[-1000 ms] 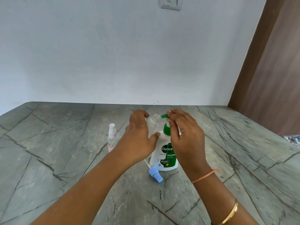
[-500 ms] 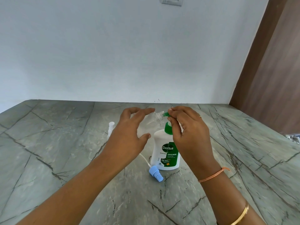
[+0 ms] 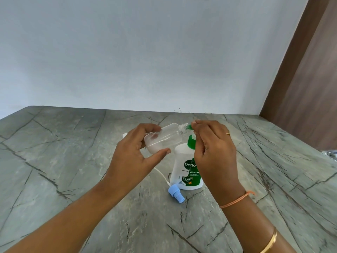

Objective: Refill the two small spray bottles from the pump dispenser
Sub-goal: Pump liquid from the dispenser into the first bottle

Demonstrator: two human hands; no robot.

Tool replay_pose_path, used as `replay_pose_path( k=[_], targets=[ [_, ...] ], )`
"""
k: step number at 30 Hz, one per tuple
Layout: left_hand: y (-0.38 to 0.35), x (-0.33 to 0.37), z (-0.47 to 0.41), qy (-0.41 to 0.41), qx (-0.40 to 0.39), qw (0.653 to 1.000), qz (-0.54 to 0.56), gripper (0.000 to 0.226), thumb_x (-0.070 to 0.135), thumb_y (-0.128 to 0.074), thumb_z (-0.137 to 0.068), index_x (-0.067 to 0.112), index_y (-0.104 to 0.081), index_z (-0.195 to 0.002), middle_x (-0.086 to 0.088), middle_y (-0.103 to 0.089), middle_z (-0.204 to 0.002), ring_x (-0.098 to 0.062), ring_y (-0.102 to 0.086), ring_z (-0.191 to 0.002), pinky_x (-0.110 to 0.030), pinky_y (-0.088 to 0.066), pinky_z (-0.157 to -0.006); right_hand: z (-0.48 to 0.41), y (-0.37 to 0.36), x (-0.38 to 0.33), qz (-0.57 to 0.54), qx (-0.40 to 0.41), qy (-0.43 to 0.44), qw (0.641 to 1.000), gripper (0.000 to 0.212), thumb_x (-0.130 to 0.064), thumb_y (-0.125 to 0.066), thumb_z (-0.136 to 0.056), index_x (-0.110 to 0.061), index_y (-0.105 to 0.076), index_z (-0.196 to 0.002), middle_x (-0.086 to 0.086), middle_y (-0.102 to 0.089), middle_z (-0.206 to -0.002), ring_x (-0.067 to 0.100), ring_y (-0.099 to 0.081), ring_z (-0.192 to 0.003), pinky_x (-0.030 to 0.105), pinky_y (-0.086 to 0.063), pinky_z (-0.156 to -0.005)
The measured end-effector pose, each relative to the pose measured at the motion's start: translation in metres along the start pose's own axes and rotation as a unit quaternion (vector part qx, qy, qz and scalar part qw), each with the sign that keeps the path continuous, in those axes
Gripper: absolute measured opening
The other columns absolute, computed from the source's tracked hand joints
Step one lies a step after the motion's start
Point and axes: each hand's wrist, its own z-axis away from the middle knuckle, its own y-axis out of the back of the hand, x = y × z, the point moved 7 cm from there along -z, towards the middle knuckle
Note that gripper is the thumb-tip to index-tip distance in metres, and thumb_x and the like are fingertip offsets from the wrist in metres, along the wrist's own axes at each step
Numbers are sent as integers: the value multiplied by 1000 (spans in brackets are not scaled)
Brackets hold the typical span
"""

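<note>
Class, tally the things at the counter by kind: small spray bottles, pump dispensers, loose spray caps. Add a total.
Small spray bottles: 2 (open bottle in the left hand; second bottle peeking out behind that hand)
Pump dispenser: 1
Loose blue spray cap: 1
Total: 4

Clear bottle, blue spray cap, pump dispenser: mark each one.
Clear bottle [image 3: 166, 136]: head view, middle of its tilted body.
Blue spray cap [image 3: 176, 194]: head view, its ribbed middle.
Pump dispenser [image 3: 182, 157]: head view, white shoulder.

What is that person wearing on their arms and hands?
The right hand has a thin gold ring; its wrist carries an orange thread band, and a gold bangle sits further up the forearm. The left hand and arm wear nothing. No sleeves show.
</note>
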Motion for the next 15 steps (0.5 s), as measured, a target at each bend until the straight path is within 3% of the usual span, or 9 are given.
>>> replay_pose_path(
  k=[7, 10, 15],
  targets=[
    [1, 0, 3, -3, 4, 1000, 14, 47, 41, -72, -68, 32, -54, -110, 20, -57, -108, 2, -58, -99, -7, -48, -79, 3, -3, -1, 6, -5, -6, 1000, 25, -2, -46, -81, 0, -67, -95, 12, -65, -92, 29, -58, -84, 19, -38, -74],
    [2, 2, 3, 2, 5, 1000, 20, 46, 42, -72, -67, 33, -54, -109, 20, -58, -109, 1, -58, -100, -9, -49, -79, -4, -1, 1, -2, -32, -18, 999, 19, 3, -53, -78, -3, -66, -91, 10, -64, -88, 27, -58, -80, 18, -36, -72],
    [3, 7, 4, 17, 14, 999, 38, 46, 42, -73, -66, 35, -55, -107, 18, -60, -108, -1, -62, -94, -12, -53, -73, -16, 2, 4, 0, -79, -25, 997, 17, -5, -55, -80, -5, -68, -91, 7, -66, -89, 24, -61, -79, 22, -40, -70]
  ],
)
